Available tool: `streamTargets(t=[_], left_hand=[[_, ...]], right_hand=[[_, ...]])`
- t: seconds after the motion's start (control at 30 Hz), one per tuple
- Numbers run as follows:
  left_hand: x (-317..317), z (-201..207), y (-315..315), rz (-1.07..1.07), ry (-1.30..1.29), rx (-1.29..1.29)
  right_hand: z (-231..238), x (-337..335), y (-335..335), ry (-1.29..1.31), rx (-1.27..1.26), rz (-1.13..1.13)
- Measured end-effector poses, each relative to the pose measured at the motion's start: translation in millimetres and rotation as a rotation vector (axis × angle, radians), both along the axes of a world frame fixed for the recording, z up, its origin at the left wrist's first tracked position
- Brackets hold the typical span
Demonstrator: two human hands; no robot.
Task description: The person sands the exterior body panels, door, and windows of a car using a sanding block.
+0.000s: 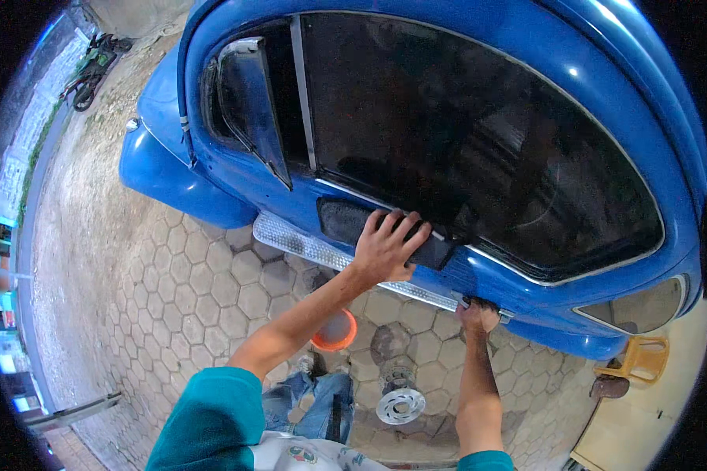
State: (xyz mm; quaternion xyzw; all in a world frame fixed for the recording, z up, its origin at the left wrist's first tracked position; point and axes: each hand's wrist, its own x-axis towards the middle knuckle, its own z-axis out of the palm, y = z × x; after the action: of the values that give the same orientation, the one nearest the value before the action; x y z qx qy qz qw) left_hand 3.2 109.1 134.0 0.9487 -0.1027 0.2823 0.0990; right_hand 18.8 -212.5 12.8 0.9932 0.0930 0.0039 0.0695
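Observation:
A blue rounded car fills the upper view, its side door (pixel 267 192) facing me. My left hand (pixel 385 247) rests with fingers spread over a flat black panel (pixel 344 220), just below the side window (pixel 448 133). The fingertips reach the chrome trim at the window's lower edge. Whether the panel is fixed to the door or loose I cannot tell. Farther right and lower, my right hand (pixel 479 315) is closed around the chrome door handle (pixel 505 317). The small front vent window (pixel 251 110) stands swung outward.
A metal running board (pixel 306 247) juts out below the door. On the hexagonal paving stand an orange bucket (pixel 336 334) near my feet and a round silver slotted metal piece (pixel 401 404). A yellow chair (pixel 644 359) is at the right, a motorcycle (pixel 90 74) far left.

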Motion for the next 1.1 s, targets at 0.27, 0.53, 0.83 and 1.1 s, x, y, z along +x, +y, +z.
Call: streamTargets(t=[0.27,0.53,0.83,1.1], left_hand=[[22.9,36.3,-19.9,-0.107,0.091,0.079],[31.5,43.5,-29.3,-0.183,0.205,0.108],[1.8,-12.9,-28.0,-0.191,0.019,0.218],[4.1,8.6,14.8,0.527,-0.042,-0.226]], right_hand=[[6.2,-0.4,1.5,-0.047,0.037,0.035],[-19.1,2.4,-8.4,0.014,0.013,-0.036],[-13.2,-0.6,-7.7,-0.046,-0.019,0.025],[4.5,3.9,9.6,-0.024,0.087,0.035]])
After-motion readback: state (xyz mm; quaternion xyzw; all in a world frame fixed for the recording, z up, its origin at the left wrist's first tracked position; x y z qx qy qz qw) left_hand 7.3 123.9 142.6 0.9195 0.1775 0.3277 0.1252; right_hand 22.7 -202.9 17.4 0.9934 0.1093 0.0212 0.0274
